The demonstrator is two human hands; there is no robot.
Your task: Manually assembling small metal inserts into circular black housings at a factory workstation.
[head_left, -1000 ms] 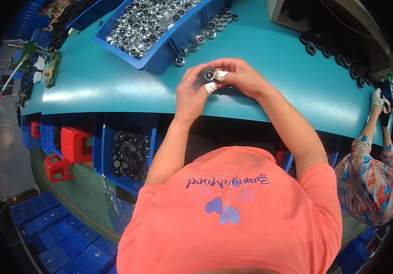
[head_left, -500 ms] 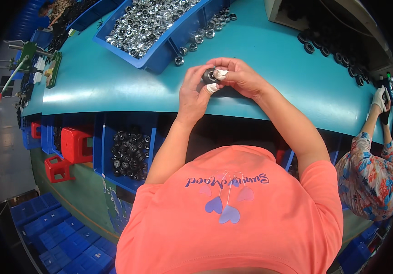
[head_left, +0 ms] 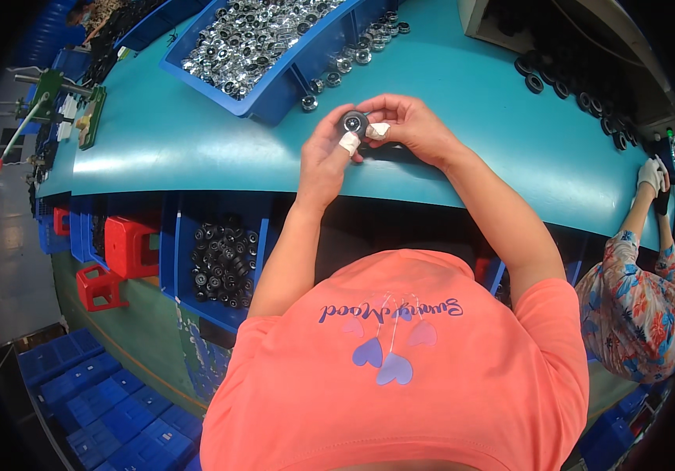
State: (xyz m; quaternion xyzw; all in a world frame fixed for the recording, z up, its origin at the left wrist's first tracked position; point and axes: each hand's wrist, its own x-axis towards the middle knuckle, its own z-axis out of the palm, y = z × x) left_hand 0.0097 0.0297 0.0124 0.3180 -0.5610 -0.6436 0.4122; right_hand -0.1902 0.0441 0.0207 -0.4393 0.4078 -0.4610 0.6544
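A small black wheel (head_left: 352,122) with a pale ring round its centre is held above the near part of the bench. My left hand (head_left: 323,159) is closed on it, its white-wrapped thumb pressing the lower edge. My right hand (head_left: 420,133) is curled at the wheel's right side, with a white-wrapped thumb against the rim and the fingertips partly hidden behind. Below the right hand lies a dark patch whose nature I cannot make out. Beyond my hands, a blue bin (head_left: 263,98) holds many clear and silvery wheel cores with dark centres.
Loose cores (head_left: 333,79) line the bin's right side on the turquoise bench (head_left: 196,157). Black rings (head_left: 534,83) lie at the far right. A green hand press (head_left: 94,118) stands left. Below are a bin of black wheels (head_left: 223,263) and red stools (head_left: 127,247). A co-worker (head_left: 635,306) works at right.
The wheel has turned to face up more and moved slightly left with my left hand. My right thumb has slid from its face to its right edge.
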